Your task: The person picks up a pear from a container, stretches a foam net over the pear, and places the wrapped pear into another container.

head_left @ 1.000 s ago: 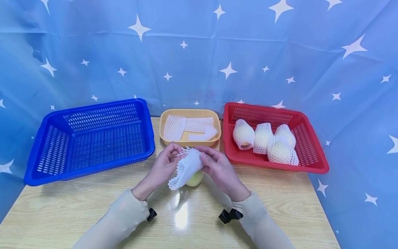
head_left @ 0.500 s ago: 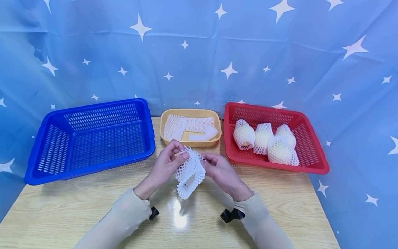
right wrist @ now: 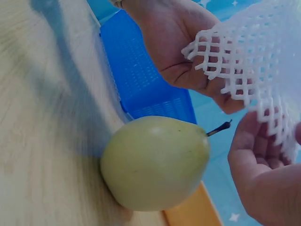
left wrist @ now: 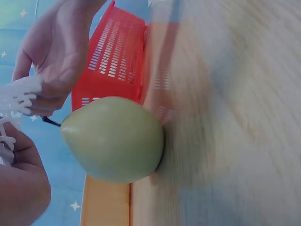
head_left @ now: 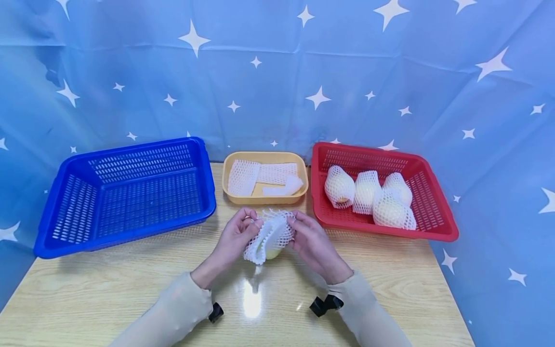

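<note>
A pale green pear point(left wrist: 115, 141) with a dark stem stands upright on the table, bare of any wrapping in both wrist views. In the head view it is mostly hidden under a white foam net sleeve point(head_left: 277, 233). My left hand point(head_left: 234, 236) pinches the left side of this sleeve between thumb and fingers. On the other side, my right hand point(head_left: 314, 246) pinches the sleeve's right edge. The net point(right wrist: 254, 56) hangs stretched between both hands above the pear's stem, its opening spread toward the front.
A yellow tray point(head_left: 266, 199) behind the hands holds several flat foam nets point(head_left: 244, 178). To the right, a red basket point(head_left: 438, 207) contains several net-wrapped pears point(head_left: 340, 187). A blue basket point(head_left: 147, 202) stands at the left. A starred blue curtain point(head_left: 277, 72) hangs behind the table.
The sleeve has been turned and spread, its opening swinging downward and then lifting again. Both hands have shifted slightly, the right one a little to the right. The baskets and tray stay put.
</note>
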Action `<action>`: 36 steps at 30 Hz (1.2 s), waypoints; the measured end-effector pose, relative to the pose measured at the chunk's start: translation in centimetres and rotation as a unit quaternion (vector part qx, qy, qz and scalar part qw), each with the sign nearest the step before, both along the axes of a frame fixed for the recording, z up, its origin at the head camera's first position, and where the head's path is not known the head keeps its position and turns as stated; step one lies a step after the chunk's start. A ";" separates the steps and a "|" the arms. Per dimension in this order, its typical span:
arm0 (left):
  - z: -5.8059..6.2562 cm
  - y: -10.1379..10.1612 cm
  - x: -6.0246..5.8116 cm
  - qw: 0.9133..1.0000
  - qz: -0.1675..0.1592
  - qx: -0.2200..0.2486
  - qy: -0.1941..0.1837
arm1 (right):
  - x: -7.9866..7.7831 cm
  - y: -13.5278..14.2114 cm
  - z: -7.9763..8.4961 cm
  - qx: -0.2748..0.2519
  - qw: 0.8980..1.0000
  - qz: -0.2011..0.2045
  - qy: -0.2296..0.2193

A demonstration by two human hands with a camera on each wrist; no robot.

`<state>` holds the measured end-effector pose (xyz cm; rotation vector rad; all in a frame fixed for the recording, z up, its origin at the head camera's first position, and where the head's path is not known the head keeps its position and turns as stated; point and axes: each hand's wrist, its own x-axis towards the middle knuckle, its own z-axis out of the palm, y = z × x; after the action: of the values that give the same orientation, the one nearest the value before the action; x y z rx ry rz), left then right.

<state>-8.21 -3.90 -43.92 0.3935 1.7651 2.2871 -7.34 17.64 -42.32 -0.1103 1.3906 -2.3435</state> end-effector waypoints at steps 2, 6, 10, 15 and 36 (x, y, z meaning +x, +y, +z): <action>-0.2 0.2 0.1 1.000 0.001 0.005 -0.007 | 0.0 0.0 -0.1 -0.012 1.000 -0.009 -0.015; -0.5 0.4 0.2 1.000 0.017 0.007 -0.023 | 0.0 -0.1 -0.5 0.002 1.000 -0.020 -0.020; -0.6 0.4 0.2 0.998 0.031 0.014 -0.055 | 0.0 -0.3 -1.0 0.054 0.998 -0.022 -0.007; -0.8 0.4 0.3 0.994 0.043 0.013 -0.100 | 0.0 -0.7 -1.7 0.097 0.995 -0.035 -0.010; -2.4 0.6 0.0 0.973 0.101 -0.087 -0.187 | -1.1 -0.8 -4.4 0.211 0.973 -0.066 -0.061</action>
<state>-8.19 -3.31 -46.36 -0.2475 1.8505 2.1266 -8.43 16.82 -46.75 0.2502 1.8419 -2.0579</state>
